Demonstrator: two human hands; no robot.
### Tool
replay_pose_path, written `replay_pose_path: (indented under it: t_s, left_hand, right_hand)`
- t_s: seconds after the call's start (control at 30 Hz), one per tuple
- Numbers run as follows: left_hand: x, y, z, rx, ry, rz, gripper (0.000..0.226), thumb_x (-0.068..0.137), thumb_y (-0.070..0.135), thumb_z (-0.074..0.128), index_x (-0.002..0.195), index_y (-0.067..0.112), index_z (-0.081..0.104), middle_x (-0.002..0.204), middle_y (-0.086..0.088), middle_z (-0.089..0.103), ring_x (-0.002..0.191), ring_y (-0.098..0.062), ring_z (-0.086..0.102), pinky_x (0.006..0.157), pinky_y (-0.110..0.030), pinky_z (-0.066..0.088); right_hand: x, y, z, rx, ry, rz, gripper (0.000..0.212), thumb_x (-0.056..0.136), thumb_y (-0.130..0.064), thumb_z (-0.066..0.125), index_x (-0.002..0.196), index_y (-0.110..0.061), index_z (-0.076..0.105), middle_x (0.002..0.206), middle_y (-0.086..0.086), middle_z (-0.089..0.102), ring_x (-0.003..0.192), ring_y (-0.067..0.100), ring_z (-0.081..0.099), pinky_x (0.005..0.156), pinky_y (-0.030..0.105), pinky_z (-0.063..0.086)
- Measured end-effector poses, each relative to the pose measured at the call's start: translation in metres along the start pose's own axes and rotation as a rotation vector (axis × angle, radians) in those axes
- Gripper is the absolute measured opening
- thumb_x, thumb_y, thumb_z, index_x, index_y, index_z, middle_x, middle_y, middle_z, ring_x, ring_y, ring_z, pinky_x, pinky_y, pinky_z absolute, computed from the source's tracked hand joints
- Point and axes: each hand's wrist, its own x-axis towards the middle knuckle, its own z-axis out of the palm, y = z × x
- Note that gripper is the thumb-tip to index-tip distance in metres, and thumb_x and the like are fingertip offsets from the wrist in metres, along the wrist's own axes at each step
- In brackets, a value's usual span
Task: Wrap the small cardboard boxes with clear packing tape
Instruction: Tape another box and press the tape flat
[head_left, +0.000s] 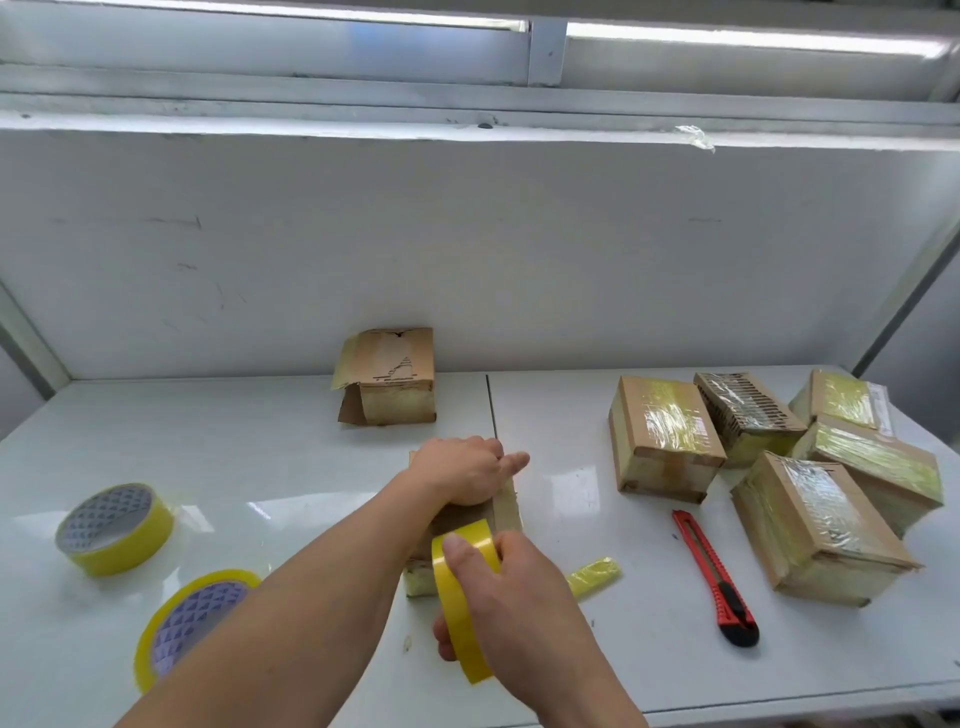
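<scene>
Head view: person at a white counter, both bare arms reaching in. Left hand rests on top of a small cardboard box near the counter's middle, fingers curled over the box's top and pressing it down, thumb stuck out to the right. Right hand grips a yellow-tinted tape roll, fingers wrapped over the rim, thumb on the near side; the roll sits upright against the near end of the box. Grip on both sides is closed and firm.

Step in hand, as I judge it: laying a band of tape over this box, roll being drawn along while the other hand pins the box. A band already shows on the box's near lower face.

To the right, a cluster of wrapped boxes, touching one another. One unwrapped box stands at the back wall, flap loose. Red utility knife lies between the work and the cluster. Two spare tape rolls at left. A tape scrap lies just beside the right hand.

Next move likely calls for steady pull on the roll, keeping the tape flat, then turning the box or reaching for the knife to cut
</scene>
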Motion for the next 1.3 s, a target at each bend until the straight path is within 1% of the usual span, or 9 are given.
replay_pose_path:
  t_s: [0.13, 0.3, 0.53, 0.63, 0.73, 0.93, 1.03, 1.17, 1.3]
  left_hand:
    - [0.0, 0.002, 0.004, 0.056, 0.035, 0.005, 0.064, 0.1, 0.068, 0.017, 0.136, 0.029, 0.052, 0.142, -0.001, 0.054, 0.129, -0.027, 0.051, 0.099, -0.043, 0.038]
    - [-0.003, 0.003, 0.006, 0.061, 0.053, -0.027, 0.065, 0.101, 0.066, 0.015, 0.137, 0.026, 0.05, 0.142, -0.002, 0.054, 0.129, -0.027, 0.052, 0.099, -0.044, 0.039]
    - [-0.012, 0.007, 0.008, 0.049, 0.113, -0.013, 0.059, 0.103, 0.061, 0.018, 0.141, 0.025, 0.045, 0.144, -0.006, 0.049, 0.131, -0.029, 0.049, 0.102, -0.046, 0.038]
    - [-0.017, 0.002, 0.009, -0.103, 0.351, 0.028, 0.058, 0.101, 0.06, 0.035, 0.132, 0.014, 0.05, 0.136, -0.008, 0.048, 0.127, -0.027, 0.044, 0.104, -0.041, 0.036]
    - [-0.031, 0.002, 0.013, 0.105, 0.614, 0.089, 0.042, 0.104, 0.052, 0.038, 0.103, 0.015, 0.058, 0.105, -0.005, 0.056, 0.098, -0.026, 0.052, 0.081, -0.035, 0.033]
    - [-0.071, 0.005, 0.035, 0.182, 0.454, 0.019, 0.052, 0.101, 0.063, 0.028, 0.122, 0.022, 0.054, 0.128, 0.003, 0.053, 0.125, -0.02, 0.047, 0.11, -0.045, 0.026]
    - [-0.086, 0.005, 0.042, 0.017, 0.359, -0.015, 0.067, 0.095, 0.073, 0.033, 0.138, 0.025, 0.046, 0.151, 0.008, 0.038, 0.142, -0.015, 0.029, 0.111, -0.05, 0.032]
    - [-0.094, 0.004, 0.033, -0.06, 0.253, 0.0, 0.091, 0.078, 0.087, 0.044, 0.146, 0.026, 0.04, 0.156, 0.011, 0.028, 0.147, -0.011, 0.021, 0.109, -0.05, 0.04]
    - [-0.095, 0.006, 0.028, -0.054, 0.165, 0.003, 0.108, 0.067, 0.086, 0.063, 0.15, 0.025, 0.033, 0.158, 0.01, 0.021, 0.148, -0.011, 0.014, 0.111, -0.047, 0.037]
  right_hand:
    - [-0.005, 0.031, 0.014, -0.069, 0.017, 0.029, 0.048, 0.088, -0.053, 0.053, 0.123, -0.02, 0.051, 0.093, -0.002, 0.075, 0.075, 0.01, 0.074, 0.084, 0.036, 0.06]
    - [-0.009, 0.043, 0.017, 0.032, 0.048, 0.064, 0.031, 0.096, -0.042, 0.054, 0.115, -0.018, 0.053, 0.092, 0.001, 0.074, 0.066, 0.009, 0.074, 0.057, 0.019, 0.052]
    - [-0.011, 0.057, 0.017, 0.052, 0.046, 0.078, 0.022, 0.097, -0.042, 0.054, 0.103, -0.021, 0.054, 0.084, 0.003, 0.076, 0.066, 0.013, 0.074, 0.059, 0.024, 0.057]
    - [-0.011, 0.059, 0.015, 0.073, 0.025, 0.055, 0.023, 0.097, -0.043, 0.056, 0.1, -0.02, 0.054, 0.087, 0.006, 0.075, 0.065, 0.014, 0.074, 0.065, 0.029, 0.061]
    - [-0.013, 0.061, 0.016, 0.091, 0.007, 0.037, 0.025, 0.097, -0.045, 0.057, 0.1, -0.02, 0.054, 0.093, 0.009, 0.073, 0.063, 0.015, 0.074, 0.067, 0.033, 0.062]
    - [-0.018, 0.063, 0.016, 0.109, -0.022, 0.003, 0.024, 0.099, -0.043, 0.055, 0.097, -0.019, 0.056, 0.093, 0.013, 0.073, 0.066, 0.019, 0.074, 0.063, 0.03, 0.061]
    - [-0.02, 0.066, 0.016, 0.115, -0.022, -0.014, 0.024, 0.099, -0.044, 0.056, 0.096, -0.02, 0.057, 0.093, 0.013, 0.073, 0.068, 0.02, 0.074, 0.066, 0.032, 0.062]
    - [-0.021, 0.067, 0.013, 0.095, -0.03, -0.035, 0.024, 0.1, -0.044, 0.054, 0.101, -0.02, 0.057, 0.091, 0.011, 0.074, 0.062, 0.014, 0.072, 0.054, 0.021, 0.053]
    - [-0.023, 0.068, 0.009, 0.049, -0.073, -0.067, 0.018, 0.1, -0.04, 0.054, 0.104, -0.023, 0.054, 0.086, 0.005, 0.077, 0.067, 0.012, 0.074, 0.059, 0.021, 0.054]
